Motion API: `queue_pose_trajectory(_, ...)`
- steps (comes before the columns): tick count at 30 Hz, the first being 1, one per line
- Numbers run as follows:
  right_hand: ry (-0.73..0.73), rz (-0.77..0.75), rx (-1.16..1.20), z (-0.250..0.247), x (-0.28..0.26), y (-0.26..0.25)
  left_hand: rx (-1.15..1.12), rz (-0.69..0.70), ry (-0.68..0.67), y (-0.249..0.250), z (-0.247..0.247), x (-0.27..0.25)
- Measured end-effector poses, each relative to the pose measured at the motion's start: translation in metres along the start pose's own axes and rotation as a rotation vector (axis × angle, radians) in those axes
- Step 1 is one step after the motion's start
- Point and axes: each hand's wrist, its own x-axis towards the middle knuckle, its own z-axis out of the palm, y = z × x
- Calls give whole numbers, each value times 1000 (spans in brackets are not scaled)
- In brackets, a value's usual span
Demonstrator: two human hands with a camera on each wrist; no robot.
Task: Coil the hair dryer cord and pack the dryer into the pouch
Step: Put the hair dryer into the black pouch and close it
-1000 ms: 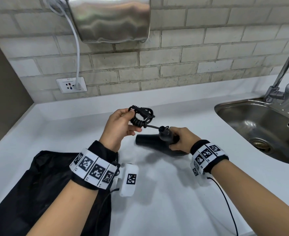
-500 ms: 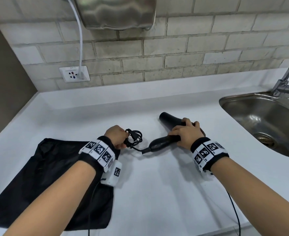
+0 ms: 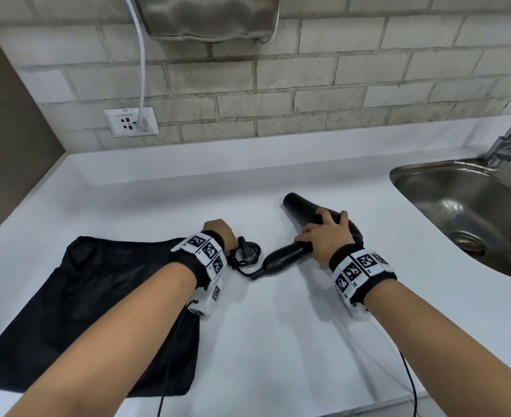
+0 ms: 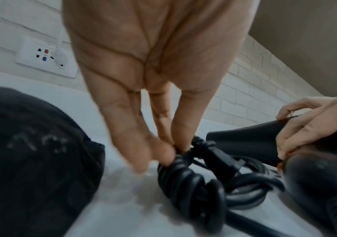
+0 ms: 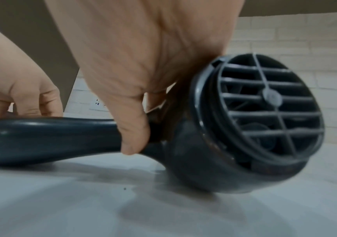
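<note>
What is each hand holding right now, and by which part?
The left hand pinches the coiled black cord at its wrapped bundle. The right hand grips the black plastic hair dryer where handle meets body.

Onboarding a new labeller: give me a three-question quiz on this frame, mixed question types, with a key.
1. True or false: the black plastic hair dryer lies on the white countertop.
2. Which hand holds the coiled black cord?
A. left hand
B. right hand
C. neither
3. Fill in: the flat black fabric pouch lies under the person's ____ forearm.

Key: 1 true. 2 A; the left wrist view shows its fingers pinching the coil, while the right hand grips the dryer where handle meets body. 3 left.
</note>
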Motion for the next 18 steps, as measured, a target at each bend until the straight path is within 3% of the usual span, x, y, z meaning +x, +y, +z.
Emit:
queue_pose_trajectory(5, -40, -28, 15, -2, -3, 0, 13, -6, -64, -7, 0, -1)
queue_pose_trajectory(13, -178, 20, 19, -14, 0, -14, -509, -14, -59, -24, -7, -48)
queue_pose_trajectory(18, -105, -37, 193, -37, 7, -49, -429, 3, -24, -69, -13, -70)
